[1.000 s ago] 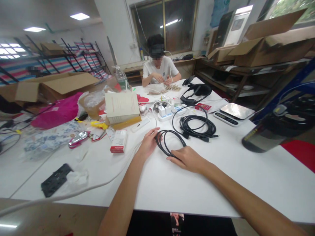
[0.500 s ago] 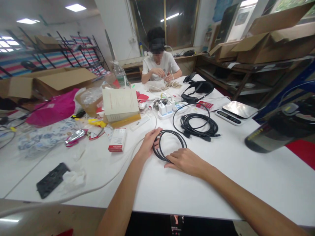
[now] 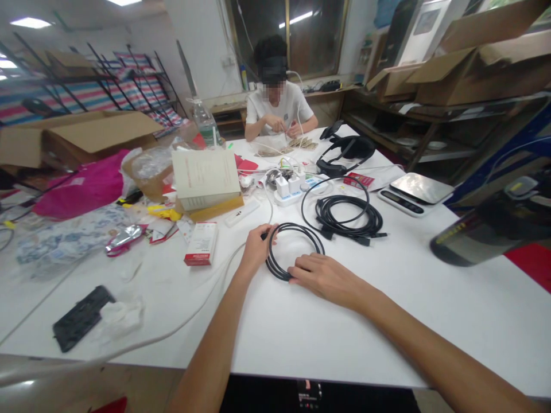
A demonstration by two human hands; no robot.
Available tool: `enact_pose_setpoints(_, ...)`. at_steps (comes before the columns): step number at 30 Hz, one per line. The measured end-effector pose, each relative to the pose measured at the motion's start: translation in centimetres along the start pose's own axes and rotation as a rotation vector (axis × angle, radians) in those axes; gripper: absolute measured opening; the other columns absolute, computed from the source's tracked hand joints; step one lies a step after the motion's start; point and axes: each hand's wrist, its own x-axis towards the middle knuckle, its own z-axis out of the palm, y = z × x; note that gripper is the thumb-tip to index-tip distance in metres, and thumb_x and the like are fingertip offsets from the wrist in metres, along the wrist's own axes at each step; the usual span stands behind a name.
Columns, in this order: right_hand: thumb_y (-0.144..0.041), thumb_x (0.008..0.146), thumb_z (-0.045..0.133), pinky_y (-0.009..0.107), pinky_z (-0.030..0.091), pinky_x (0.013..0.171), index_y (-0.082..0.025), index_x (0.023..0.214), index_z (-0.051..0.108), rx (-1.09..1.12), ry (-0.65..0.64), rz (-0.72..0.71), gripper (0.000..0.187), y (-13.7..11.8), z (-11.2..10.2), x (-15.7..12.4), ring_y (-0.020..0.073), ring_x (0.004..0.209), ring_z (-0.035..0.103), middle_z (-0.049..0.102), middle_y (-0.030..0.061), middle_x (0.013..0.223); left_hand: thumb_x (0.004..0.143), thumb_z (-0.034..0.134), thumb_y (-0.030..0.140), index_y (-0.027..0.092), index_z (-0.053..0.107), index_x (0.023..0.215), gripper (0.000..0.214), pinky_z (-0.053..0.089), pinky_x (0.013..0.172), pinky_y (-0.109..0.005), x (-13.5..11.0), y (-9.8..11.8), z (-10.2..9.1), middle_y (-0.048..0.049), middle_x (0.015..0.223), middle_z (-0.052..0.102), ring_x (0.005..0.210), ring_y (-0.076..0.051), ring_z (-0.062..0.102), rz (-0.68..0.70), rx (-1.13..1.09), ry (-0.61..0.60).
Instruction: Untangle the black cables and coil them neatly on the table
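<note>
A small coil of black cable lies on the white table in front of me. My left hand pinches the coil's left side, thumb and fingers closed on the loops. My right hand lies flat on the coil's near edge, fingers stretched out and pressing it to the table. A larger bundle of black cable rests just beyond, apart from both hands.
A white power strip with chargers, a red and white box, a stack of books, a black headset, a scale and a phone sit around. A white cable crosses the table. Another person works at the far end.
The coil has been drawn into a rounder, tighter loop. My left hand has closed on its left side, and my right hand has slid slightly left along the near edge.
</note>
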Motion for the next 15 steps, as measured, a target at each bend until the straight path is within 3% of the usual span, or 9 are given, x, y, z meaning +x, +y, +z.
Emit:
enact_pose_setpoints(5,-0.028,0.112,0.049,0.034,0.044,0.085,-0.018,0.121,0.07,0.081,-0.032,0.017,0.025,0.6,-0.6,-0.3,0.0194,0.091,0.058,0.066,0.0086,0.107,0.098,0.05,0.078,0.016,0.079,0.099,0.069,0.055,0.074,-0.032,0.2,0.1,0.5,-0.0088,0.088,0.077,0.076,-0.02,0.069,-0.087,-0.086,0.104)
enact_pose_setpoints(8,-0.014,0.106,0.051,0.039,0.044,0.095,-0.02,0.143,0.065,0.085,-0.054,0.004,0.04,0.9,-0.8,-0.5,0.0227,0.105,0.058,0.065,0.0124,0.118,0.097,0.053,0.077,0.016,0.079,0.099,0.066,0.056,0.076,-0.032,0.3,0.0,0.6,-0.0106,0.1,0.079,0.088,-0.023,0.071,-0.066,-0.099,0.098)
enact_pose_setpoints(11,0.001,0.094,0.052,0.045,0.041,0.106,-0.024,0.156,0.055,0.101,-0.086,0.0,0.068,1.3,-0.9,-0.7,0.0251,0.118,0.057,0.064,0.014,0.128,0.092,0.074,0.055,0.019,0.08,0.103,0.038,0.056,0.089,-0.034,0.3,-0.2,0.5,-0.0088,0.105,0.081,0.099,-0.024,0.072,0.041,-0.009,0.026)
enact_pose_setpoints(13,0.004,0.089,0.052,0.048,0.04,0.11,-0.025,0.154,0.058,0.122,-0.101,0.022,0.072,1.6,-0.8,-0.9,0.0263,0.123,0.057,0.063,0.0142,0.134,0.09,0.078,0.035,0.021,0.081,0.107,0.022,0.053,0.101,-0.035,0.2,-0.4,0.6,-0.0078,0.11,0.081,0.106,-0.024,0.072,0.11,0.059,-0.01)
enact_pose_setpoints(15,0.004,0.087,0.051,0.051,0.039,0.113,-0.025,0.149,0.062,0.132,-0.092,0.053,0.07,2.0,-0.5,-1.2,0.0283,0.131,0.055,0.062,0.0153,0.14,0.089,0.076,0.023,0.023,0.081,0.11,0.022,0.05,0.105,-0.036,0.2,-0.4,0.7,-0.0073,0.115,0.081,0.108,-0.023,0.072,0.156,0.106,-0.022)
